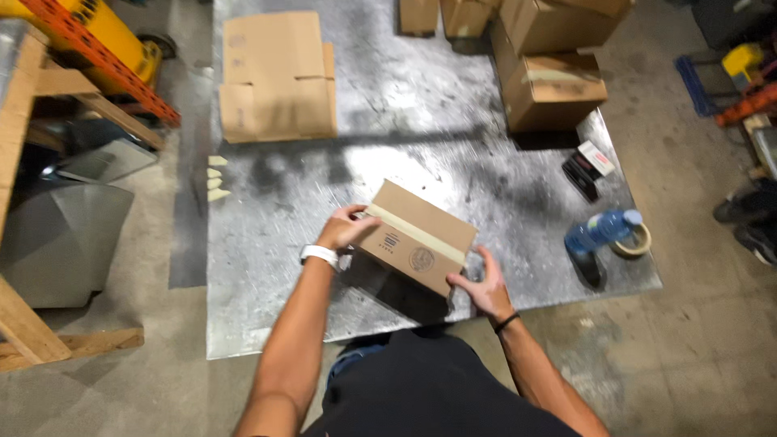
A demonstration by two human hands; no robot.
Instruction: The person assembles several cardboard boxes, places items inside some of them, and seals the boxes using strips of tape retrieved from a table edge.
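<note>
**Taped box held over a scuffed metal sheet**

Closest to the camera, both hands are wrapped around a small cardboard box [415, 239], held up off the floor at about waist level. The left hand [344, 229] clamps its far-left corner, fingers curled over the top edge, and there's a white wristband [319, 255] on that arm. The right hand [479, 285] grips the near-right corner with the thumb up the side, a thin black band on that wrist. The box is plain brown, closed, with a strip of pale tape along the top seam and a round printed mark on the face toward the camera. It's tilted, one corner pointing down.

Under it lies a big scratched metal sheet [324, 316] on the concrete floor, its near edge just ahead of the person. The middle of the sheet is bare, so there's decent room there.

Off to the right, near the sheet's edge, a blue water bottle [600, 231] lies touching a roll of tape [635, 242], with a small dark packet [588, 167] behind them.

Farther back are a flattened carton [278, 77] on the left and a cluster of closed boxes [550, 85] on the right; contents can't be seen.
</note>
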